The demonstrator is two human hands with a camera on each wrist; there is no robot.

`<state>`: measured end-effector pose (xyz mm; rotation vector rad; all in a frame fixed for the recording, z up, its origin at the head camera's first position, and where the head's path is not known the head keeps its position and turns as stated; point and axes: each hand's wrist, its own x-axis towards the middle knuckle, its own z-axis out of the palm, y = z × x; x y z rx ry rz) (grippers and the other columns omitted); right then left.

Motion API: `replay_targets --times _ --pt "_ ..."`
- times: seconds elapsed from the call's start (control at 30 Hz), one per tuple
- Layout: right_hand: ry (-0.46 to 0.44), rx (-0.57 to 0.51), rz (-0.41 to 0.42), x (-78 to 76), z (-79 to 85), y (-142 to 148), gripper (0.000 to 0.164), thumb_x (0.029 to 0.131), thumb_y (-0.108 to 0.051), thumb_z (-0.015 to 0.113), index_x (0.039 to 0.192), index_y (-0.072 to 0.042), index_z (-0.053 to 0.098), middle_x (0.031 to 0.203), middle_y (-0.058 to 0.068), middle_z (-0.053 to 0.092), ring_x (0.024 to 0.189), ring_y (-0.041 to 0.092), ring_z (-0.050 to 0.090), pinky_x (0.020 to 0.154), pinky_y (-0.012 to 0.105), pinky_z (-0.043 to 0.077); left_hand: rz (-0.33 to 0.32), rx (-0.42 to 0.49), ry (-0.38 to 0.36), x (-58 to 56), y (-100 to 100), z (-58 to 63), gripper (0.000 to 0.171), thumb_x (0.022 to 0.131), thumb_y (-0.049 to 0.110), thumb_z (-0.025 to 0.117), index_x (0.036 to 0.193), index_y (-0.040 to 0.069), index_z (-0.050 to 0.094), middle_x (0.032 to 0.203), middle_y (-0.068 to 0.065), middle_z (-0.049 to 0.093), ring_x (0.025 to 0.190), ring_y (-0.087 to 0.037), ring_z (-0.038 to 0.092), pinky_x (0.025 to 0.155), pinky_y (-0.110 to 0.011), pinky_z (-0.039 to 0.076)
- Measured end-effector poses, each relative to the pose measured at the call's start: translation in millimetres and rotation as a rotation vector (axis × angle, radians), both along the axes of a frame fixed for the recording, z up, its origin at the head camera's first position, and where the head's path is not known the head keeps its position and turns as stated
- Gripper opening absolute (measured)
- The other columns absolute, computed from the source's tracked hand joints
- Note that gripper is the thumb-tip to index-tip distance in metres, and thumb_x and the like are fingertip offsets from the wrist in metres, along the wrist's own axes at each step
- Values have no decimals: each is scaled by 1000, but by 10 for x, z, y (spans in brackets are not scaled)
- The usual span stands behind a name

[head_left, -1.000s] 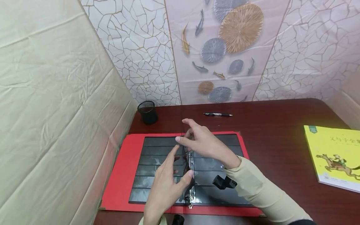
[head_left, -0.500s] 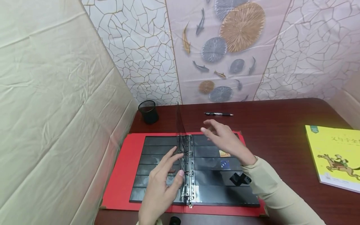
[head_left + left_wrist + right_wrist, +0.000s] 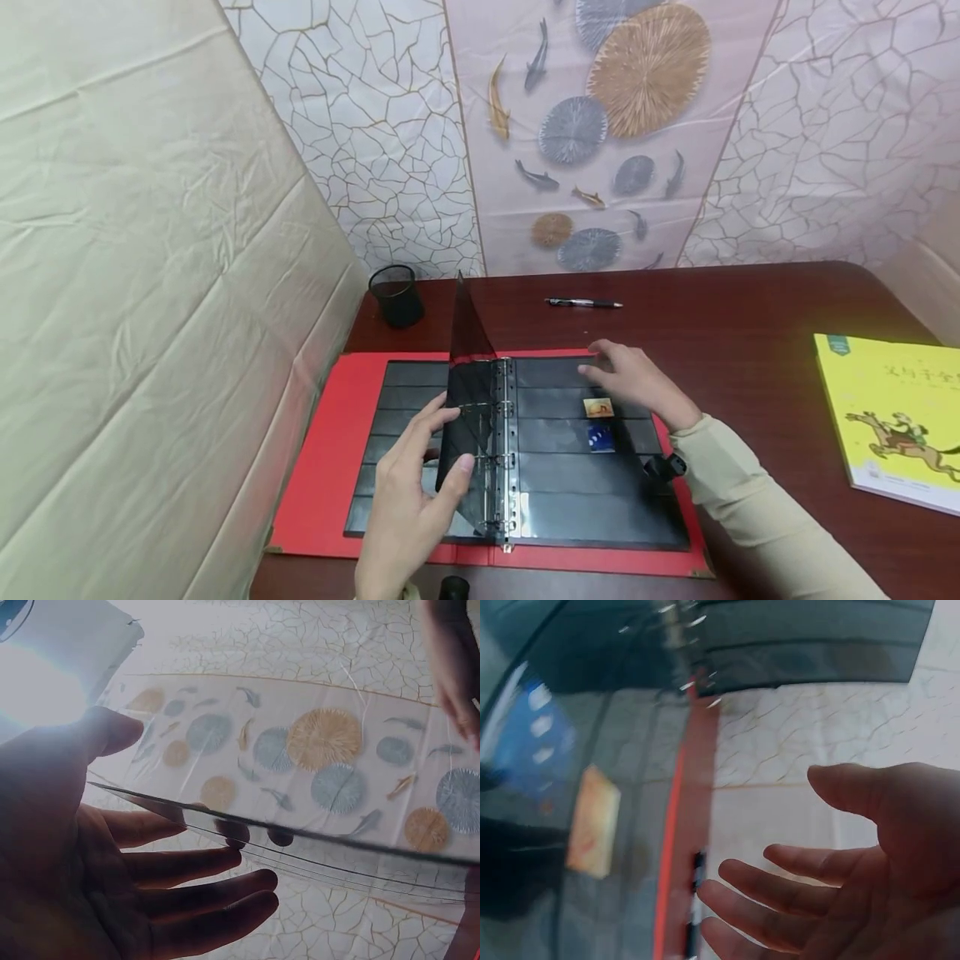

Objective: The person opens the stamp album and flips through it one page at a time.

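A red ring-bound stamp album point(image 3: 318, 467) lies spread on the table, its black pages divided into strip pockets. One dark see-through page point(image 3: 471, 375) stands raised from the rings, leaning left. My left hand point(image 3: 408, 492) is at this page's near part, fingers extended and thumb apart; in the left wrist view the page edge point(image 3: 300, 829) passes between thumb and fingers. Above the upper right of the right-hand page, my right hand point(image 3: 633, 383) hovers with loosely spread fingers, holding nothing. Below it, an orange-yellow stamp point(image 3: 598, 407) and a blue stamp point(image 3: 601, 438) sit in pockets.
A black mesh pen cup point(image 3: 397, 300) stands at the back left, near the cream fabric wall. Behind the album lies a black pen point(image 3: 583, 303). On the right side of the table is a yellow book point(image 3: 892, 417).
The raised page has swung from near upright over to the left, with my left hand shifting left beside it. My right hand has moved away to the right, uncovering two stamps.
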<state>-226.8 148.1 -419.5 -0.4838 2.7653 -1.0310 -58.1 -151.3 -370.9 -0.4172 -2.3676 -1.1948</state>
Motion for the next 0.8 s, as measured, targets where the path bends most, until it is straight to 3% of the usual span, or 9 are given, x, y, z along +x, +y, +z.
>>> replay_targets --times 0.17,0.27,0.4,0.63,0.8 --pt "16 60 -2 -63 -165 79 57 99 -24 66 139 13 49 137 34 53 126 49 51 100 63 42 51 -3 -30 6 -10 5 49 89 22 73 134 7 61 144 -9 56 117 -28 61 80 -46 59" --pt "32 77 0 -96 -260 130 63 96 -24 70 141 14 47 139 34 51 126 49 50 101 64 41 77 -2 -54 21 -21 -6 57 87 24 76 139 10 57 134 -9 62 111 -25 63 80 -48 58" --pt "-14 135 17 -134 -356 174 73 95 -26 72 146 14 39 146 36 44 131 50 45 103 65 39 114 0 -70 41 -58 -36 65 85 24 79 143 13 53 121 -8 68 104 -23 64 79 -49 57" --pt "-55 250 8 -166 -457 184 87 89 -29 79 150 12 34 151 37 35 137 53 36 106 67 34 154 -14 -72 45 -156 -103 68 85 20 81 146 14 51 128 -9 65 108 -25 64 81 -50 57" --pt "-45 257 -8 -185 -496 215 92 85 -28 83 150 13 32 152 39 31 137 55 34 105 68 34 196 5 -97 62 -196 -153 68 84 17 81 145 11 51 125 -11 66 96 -23 67 75 -48 58"
